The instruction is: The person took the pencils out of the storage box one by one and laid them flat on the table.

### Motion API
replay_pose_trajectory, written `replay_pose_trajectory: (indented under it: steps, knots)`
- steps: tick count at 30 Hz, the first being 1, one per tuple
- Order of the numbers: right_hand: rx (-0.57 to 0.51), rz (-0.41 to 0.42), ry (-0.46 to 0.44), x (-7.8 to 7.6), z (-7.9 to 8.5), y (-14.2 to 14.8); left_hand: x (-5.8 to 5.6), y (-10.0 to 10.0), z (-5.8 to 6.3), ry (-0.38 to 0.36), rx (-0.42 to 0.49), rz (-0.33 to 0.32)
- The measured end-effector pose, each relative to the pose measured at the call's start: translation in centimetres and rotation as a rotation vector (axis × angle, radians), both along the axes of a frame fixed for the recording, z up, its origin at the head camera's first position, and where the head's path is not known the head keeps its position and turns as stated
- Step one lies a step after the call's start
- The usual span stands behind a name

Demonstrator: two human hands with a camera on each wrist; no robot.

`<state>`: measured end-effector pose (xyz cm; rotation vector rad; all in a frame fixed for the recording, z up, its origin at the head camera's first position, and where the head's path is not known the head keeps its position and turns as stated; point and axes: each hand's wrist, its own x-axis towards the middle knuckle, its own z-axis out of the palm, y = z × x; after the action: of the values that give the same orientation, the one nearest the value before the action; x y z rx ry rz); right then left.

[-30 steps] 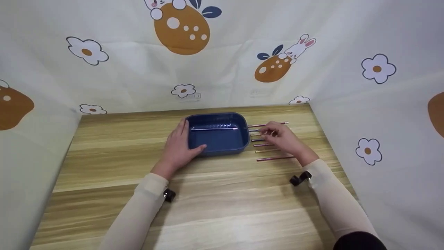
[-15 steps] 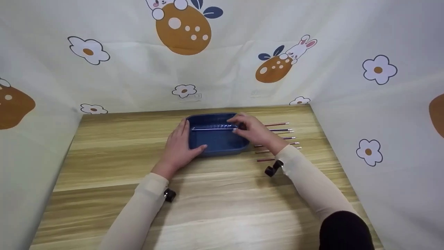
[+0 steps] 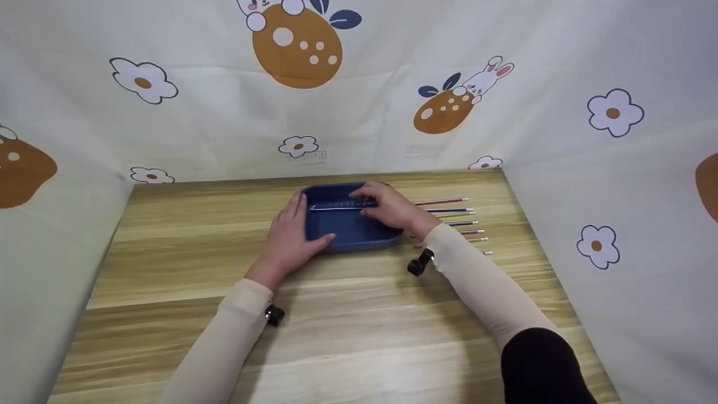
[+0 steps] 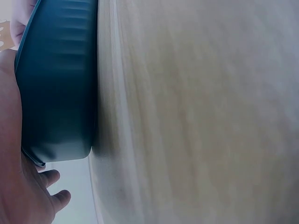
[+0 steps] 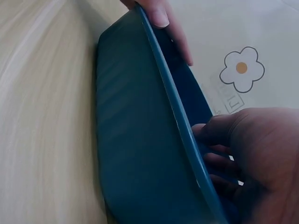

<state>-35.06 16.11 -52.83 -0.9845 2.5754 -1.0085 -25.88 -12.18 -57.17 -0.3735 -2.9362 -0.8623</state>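
Note:
My left hand (image 3: 288, 233) grips the left end of a dark blue rectangular tray (image 3: 359, 246), its thumb over the near rim and its fingers along the left side. Inside the tray lies a shiny pencil (image 3: 336, 209) running left to right. My right hand (image 3: 392, 207) reaches over the right end into the tray, hiding the pencil's right end. Thumb and fingertips stand apart on either side of the pencil's line. In the right wrist view the right hand's bent fingers (image 5: 219, 163) dip below the rim.
Several pencils, among them a red pencil (image 3: 443, 201) and a blue pencil (image 3: 451, 210), lie roughly parallel right of the tray, partly under the right forearm. The wooden table (image 3: 336, 325) meets a patterned cloth wall (image 3: 370, 112) behind and at both sides.
My right hand has moved left from above the loose pencils into the tray, over the pencil there. The left hand and the tray have stayed in place.

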Motion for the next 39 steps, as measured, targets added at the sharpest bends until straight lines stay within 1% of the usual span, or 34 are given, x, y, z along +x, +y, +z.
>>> replay_pose_trajectory:
  steps: [7,12,20,23,29,39]
  knots:
    - [0.097,0.027,0.019,-0.9,-0.2,-1.5,-0.1,-0.2,-0.1,-0.007,-0.005,0.005]
    - [0.106,0.071,0.033,-1.3,-0.8,-2.3,0.0,-0.1,-0.1,-0.013,-0.005,0.003]
    - [0.162,0.073,0.045,-1.6,-1.8,-2.9,-0.1,0.0,-0.1,-0.023,0.001,0.006]
    - [0.177,0.091,0.061,-1.6,-2.1,-3.1,-0.2,0.0,-0.1,-0.024,-0.003,0.004]
    - [0.177,0.13,0.122,-1.5,-2.5,-3.2,-0.1,0.0,0.0,-0.021,-0.009,0.007]
    - [0.153,0.141,0.128,-1.6,-2.8,-3.0,-0.2,-0.1,-0.1,-0.014,-0.015,0.001]
